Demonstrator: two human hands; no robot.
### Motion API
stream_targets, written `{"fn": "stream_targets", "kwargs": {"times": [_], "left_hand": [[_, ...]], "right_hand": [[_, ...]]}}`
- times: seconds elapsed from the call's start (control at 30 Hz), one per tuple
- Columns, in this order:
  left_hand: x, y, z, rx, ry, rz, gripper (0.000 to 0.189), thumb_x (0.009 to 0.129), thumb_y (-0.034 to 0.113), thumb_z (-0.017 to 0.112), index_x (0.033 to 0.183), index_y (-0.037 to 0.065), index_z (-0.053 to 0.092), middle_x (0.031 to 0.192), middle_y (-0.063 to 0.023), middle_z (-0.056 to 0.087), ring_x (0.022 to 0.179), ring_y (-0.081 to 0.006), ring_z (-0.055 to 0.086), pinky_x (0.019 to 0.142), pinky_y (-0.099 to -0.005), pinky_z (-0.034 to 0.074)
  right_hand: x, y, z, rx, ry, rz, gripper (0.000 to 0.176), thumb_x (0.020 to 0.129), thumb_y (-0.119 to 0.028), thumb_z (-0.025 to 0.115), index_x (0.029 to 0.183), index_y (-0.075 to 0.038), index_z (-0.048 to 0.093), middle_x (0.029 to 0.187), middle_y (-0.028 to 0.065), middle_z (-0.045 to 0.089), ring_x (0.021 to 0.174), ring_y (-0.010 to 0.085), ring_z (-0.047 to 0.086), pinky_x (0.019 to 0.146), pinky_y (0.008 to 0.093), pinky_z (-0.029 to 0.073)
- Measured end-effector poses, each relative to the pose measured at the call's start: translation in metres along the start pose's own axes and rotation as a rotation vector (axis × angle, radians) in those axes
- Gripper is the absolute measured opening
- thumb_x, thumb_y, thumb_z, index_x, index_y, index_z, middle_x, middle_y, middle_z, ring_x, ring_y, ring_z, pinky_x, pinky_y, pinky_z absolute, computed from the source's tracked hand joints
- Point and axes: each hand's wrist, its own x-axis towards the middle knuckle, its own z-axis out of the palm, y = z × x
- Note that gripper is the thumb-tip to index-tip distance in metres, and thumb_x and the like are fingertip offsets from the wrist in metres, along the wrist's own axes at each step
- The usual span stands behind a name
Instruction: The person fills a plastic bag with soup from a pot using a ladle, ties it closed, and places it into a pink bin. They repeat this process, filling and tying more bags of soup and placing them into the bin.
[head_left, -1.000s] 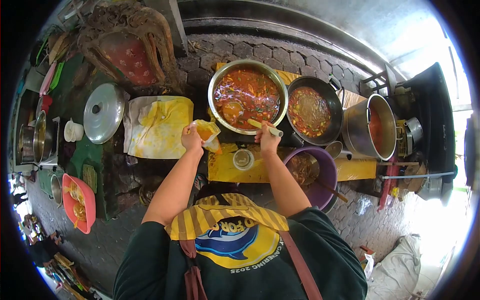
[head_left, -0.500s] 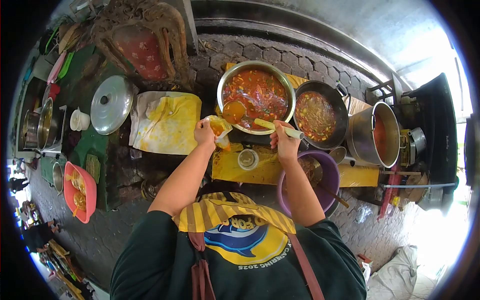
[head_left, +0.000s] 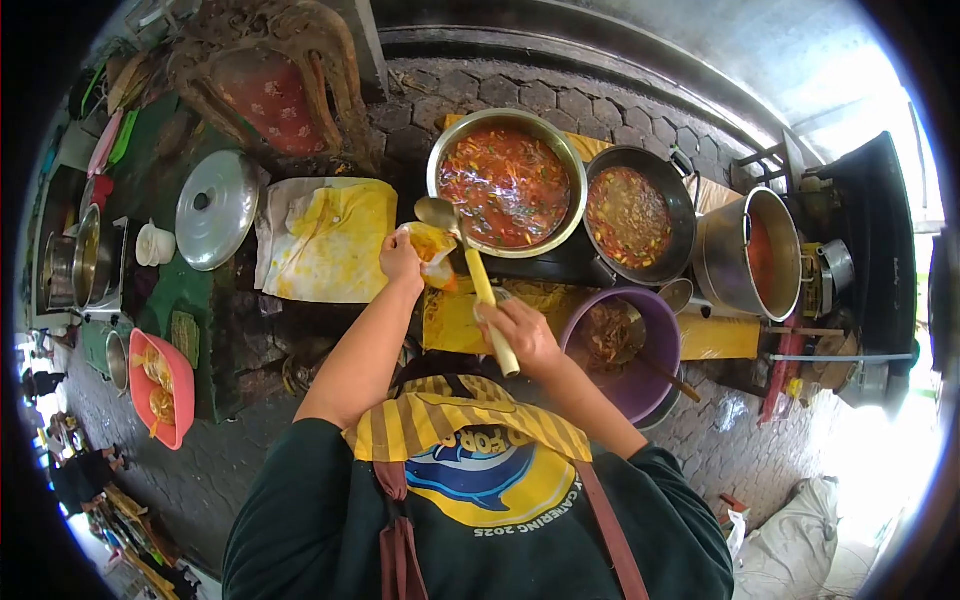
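My left hand is closed on a clear plastic bag with orange-red sauce in it, held up beside the big basin. In my right hand is a ladle, gripped by its yellow handle. Its metal bowl is tilted at the bag's mouth, near the basin's front left edge. The wide metal basin holds red soup with chopped vegetables. Below my hands lies a yellow board; a clear round container on it is mostly hidden behind my right hand.
Right of the basin stand a black wok, a tall metal pot and a purple bucket. To the left are a stained cloth, a metal lid and a pink tub with filled bags. A carved chair stands behind.
My right hand has moved left and closer to my body. The ladle's bowl, full of soup over the basin before, is now tipped over the bag.
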Motion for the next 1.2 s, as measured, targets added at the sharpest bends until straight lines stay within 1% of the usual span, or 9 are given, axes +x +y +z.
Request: {"fn": "stream_targets", "kwargs": {"times": [0.2, 0.57, 0.67, 0.73, 0.77, 0.8, 0.9, 1.03, 1.2], "left_hand": [[-0.004, 0.007, -0.005, 0.047, 0.038, 0.029, 0.021, 0.09, 0.027, 0.053, 0.096, 0.007, 0.057, 0.065, -0.0065, 0.056, 0.035, -0.0145, 0.041, 0.032, -0.0286, 0.033], [-0.005, 0.008, -0.01, 0.039, -0.02, 0.073, 0.019, 0.089, 0.027, 0.054, 0.093, 0.009, 0.057, 0.071, -0.0054, 0.056, 0.039, -0.0137, 0.043, 0.032, -0.0268, 0.034], [-0.007, 0.008, -0.011, 0.036, -0.023, 0.084, 0.019, 0.09, 0.027, 0.053, 0.093, 0.008, 0.056, 0.072, -0.0057, 0.057, 0.039, -0.0135, 0.043, 0.033, -0.0269, 0.035], [-0.007, 0.008, -0.011, 0.037, -0.02, 0.08, 0.019, 0.09, 0.027, 0.053, 0.093, 0.008, 0.056, 0.073, -0.0059, 0.057, 0.039, -0.0135, 0.043, 0.033, -0.0269, 0.036], [-0.006, 0.006, -0.011, 0.049, -0.01, 0.064, 0.019, 0.09, 0.027, 0.053, 0.093, 0.008, 0.056, 0.072, -0.006, 0.056, 0.039, -0.0136, 0.043, 0.033, -0.0269, 0.037], [-0.005, 0.005, -0.011, 0.061, 0.0, 0.048, 0.02, 0.091, 0.027, 0.052, 0.093, 0.008, 0.056, 0.072, -0.006, 0.056, 0.039, -0.0137, 0.043, 0.034, -0.0269, 0.037], [-0.007, 0.005, -0.011, 0.057, -0.011, 0.039, 0.02, 0.091, 0.027, 0.052, 0.095, 0.007, 0.056, 0.07, -0.0056, 0.055, 0.039, -0.0138, 0.043, 0.034, -0.0269, 0.038], [-0.002, 0.0, -0.01, 0.052, -0.002, 0.043, 0.021, 0.091, 0.027, 0.053, 0.097, 0.007, 0.056, 0.068, -0.0054, 0.053, 0.038, -0.0142, 0.043, 0.034, -0.0274, 0.037], [-0.001, -0.002, -0.006, 0.086, 0.022, 0.037, 0.024, 0.09, 0.026, 0.054, 0.102, 0.006, 0.055, 0.067, -0.0063, 0.053, 0.036, -0.0154, 0.042, 0.035, -0.0284, 0.037]], "right_hand": [[0.018, 0.053, 0.008, 0.082, 0.295, 0.273, 0.027, 0.073, 0.001, 0.064, 0.1, 0.0, 0.059, 0.08, 0.0183, 0.059, 0.066, 0.0333, 0.059, 0.056, 0.0356, 0.047], [0.016, 0.104, 0.064, 0.097, 0.32, 0.443, 0.024, 0.076, -0.004, 0.064, 0.099, -0.001, 0.06, 0.086, 0.0195, 0.061, 0.074, 0.0362, 0.06, 0.064, 0.0382, 0.048], [0.009, 0.118, 0.08, 0.113, 0.43, 0.463, 0.022, 0.079, -0.006, 0.063, 0.101, -0.002, 0.061, 0.082, 0.0143, 0.062, 0.07, 0.0268, 0.062, 0.063, 0.0329, 0.048], [0.001, 0.132, 0.09, 0.321, 0.578, 0.717, 0.019, 0.083, -0.008, 0.061, 0.101, -0.002, 0.062, 0.077, 0.0066, 0.061, 0.064, 0.0147, 0.058, 0.058, 0.0267, 0.047], [0.004, 0.126, 0.079, 0.366, 0.604, 0.752, 0.017, 0.086, -0.009, 0.059, 0.101, -0.002, 0.062, 0.071, 0.0013, 0.057, 0.056, 0.0077, 0.052, 0.051, 0.0224, 0.044], [0.008, 0.119, 0.068, 0.369, 0.598, 0.749, 0.017, 0.086, -0.009, 0.059, 0.101, -0.002, 0.062, 0.071, 0.0013, 0.057, 0.056, 0.0077, 0.052, 0.051, 0.0224, 0.044], [0.018, 0.101, 0.034, 0.748, 0.673, 1.027, 0.02, 0.087, -0.014, 0.059, 0.104, -0.003, 0.059, 0.066, 0.0025, 0.055, 0.049, 0.008, 0.049, 0.043, 0.022, 0.042], [0.022, 0.083, -0.001, 0.745, 0.612, 1.063, 0.026, 0.088, -0.024, 0.059, 0.103, -0.003, 0.059, 0.064, 0.0048, 0.055, 0.049, 0.0097, 0.05, 0.043, 0.0225, 0.042], [0.021, 0.043, -0.016, 0.8, 0.544, 1.04, 0.028, 0.087, -0.021, 0.06, 0.105, 0.0, 0.057, 0.065, 0.0049, 0.055, 0.049, 0.0091, 0.05, 0.043, 0.0217, 0.04]]}}
